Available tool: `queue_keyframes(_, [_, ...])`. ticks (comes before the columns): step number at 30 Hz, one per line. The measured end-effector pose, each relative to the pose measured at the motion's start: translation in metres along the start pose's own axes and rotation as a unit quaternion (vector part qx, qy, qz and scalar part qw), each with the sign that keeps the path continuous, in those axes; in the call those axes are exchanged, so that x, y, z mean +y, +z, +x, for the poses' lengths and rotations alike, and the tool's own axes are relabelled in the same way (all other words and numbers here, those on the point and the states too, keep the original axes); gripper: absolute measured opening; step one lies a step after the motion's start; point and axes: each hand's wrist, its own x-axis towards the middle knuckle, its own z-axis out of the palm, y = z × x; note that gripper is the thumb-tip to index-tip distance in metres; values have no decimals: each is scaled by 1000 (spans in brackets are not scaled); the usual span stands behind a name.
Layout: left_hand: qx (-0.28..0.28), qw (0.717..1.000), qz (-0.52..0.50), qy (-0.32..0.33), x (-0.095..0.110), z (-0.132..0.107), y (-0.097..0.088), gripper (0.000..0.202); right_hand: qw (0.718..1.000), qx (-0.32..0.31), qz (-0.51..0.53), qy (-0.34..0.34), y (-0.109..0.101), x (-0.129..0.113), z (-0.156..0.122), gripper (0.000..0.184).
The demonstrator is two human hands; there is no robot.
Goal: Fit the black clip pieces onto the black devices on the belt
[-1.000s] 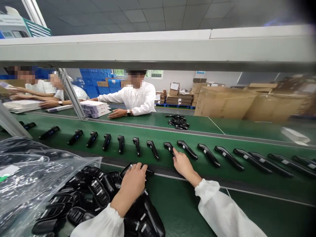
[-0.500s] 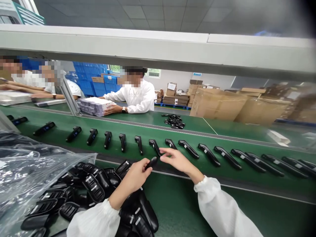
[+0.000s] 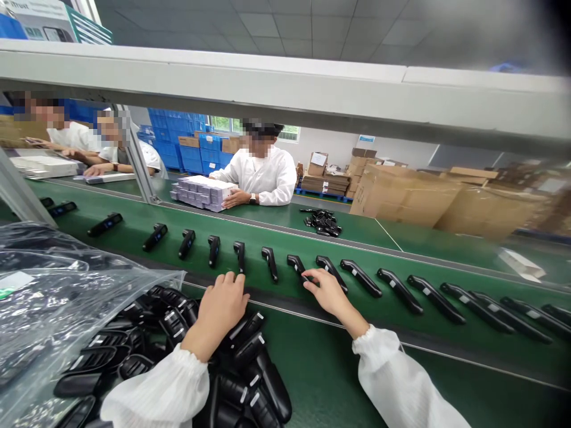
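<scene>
My left hand [image 3: 220,309] lies on a heap of black handheld devices [image 3: 250,362] at the near left, its fingers curled down over one at the heap's far edge. My right hand [image 3: 328,291] reaches onto the green conveyor belt [image 3: 134,241] and pinches the near end of a black device [image 3: 296,266]. That device sits in a long row of like devices [image 3: 361,277] running across the belt. Both sleeves are white.
A clear plastic bag [image 3: 53,297] spills over the heap at the left. A grey cross beam [image 3: 285,89] spans overhead. Across the belt a person in white [image 3: 267,175] rests a hand by stacked white boxes [image 3: 203,191]. Small black parts [image 3: 323,221] and cardboard cartons [image 3: 401,190] lie beyond.
My left hand passed a black device to my right hand and dropped back onto the heap. My right hand carried the device out onto the belt, into the row.
</scene>
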Motion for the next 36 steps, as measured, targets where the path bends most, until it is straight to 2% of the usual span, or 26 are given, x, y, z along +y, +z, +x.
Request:
queue_keyframes(2, [-19,999,25,-20,-11,0,2,23,999,3,-41,24,9,10,5,34])
queue_keyframes(5, [-42,999,14,-22,-16,0,9,25,990,3,-124,67,21,16,10,52])
queue_keyframes(7, [-45,999,-18,-24,-16,2,13,26,979,2,-184,83,24,18,13,51])
queue_keyframes(11, [-31,989,-141,-19,-14,11,15,20,971,6,-219,96,21,23,20,36])
queue_keyframes(14, [-16,967,-256,-10,-12,16,15,21,968,18,-227,106,15,25,18,37])
queue_keyframes(16, [-15,948,-318,1,-8,17,16,19,966,64,-230,102,10,21,14,42])
queue_keyframes(18, [-27,932,-362,17,-1,14,17,17,974,121,-184,62,6,10,7,45])
queue_keyframes(19, [-38,925,-377,26,4,13,18,16,984,124,-126,27,4,1,3,46])
queue_keyframes(21, [-65,917,-391,44,13,9,20,15,996,55,49,-45,3,-19,-4,45])
queue_keyframes(23, [-83,920,-378,59,21,6,19,14,972,-56,212,-85,5,-37,-10,40])
queue_keyframes(24, [-85,927,-361,63,22,5,18,13,957,-94,260,-91,6,-44,-12,35])
queue_keyframes(26, [-71,949,-303,58,21,3,13,15,948,-114,287,-81,7,-48,-12,26])
queue_keyframes(28, [-47,973,-221,39,13,2,6,19,963,-74,255,-51,7,-40,-8,21])
queue_keyframes(30, [-43,989,-140,15,4,1,0,20,985,-13,173,-17,7,-25,-1,22])
queue_keyframes(33, [-78,995,-61,-11,-6,-1,-1,20,999,38,12,15,11,-2,8,27])
queue_keyframes(36, [-99,994,-44,-14,-7,-2,5,25,997,43,-57,36,21,11,12,38])
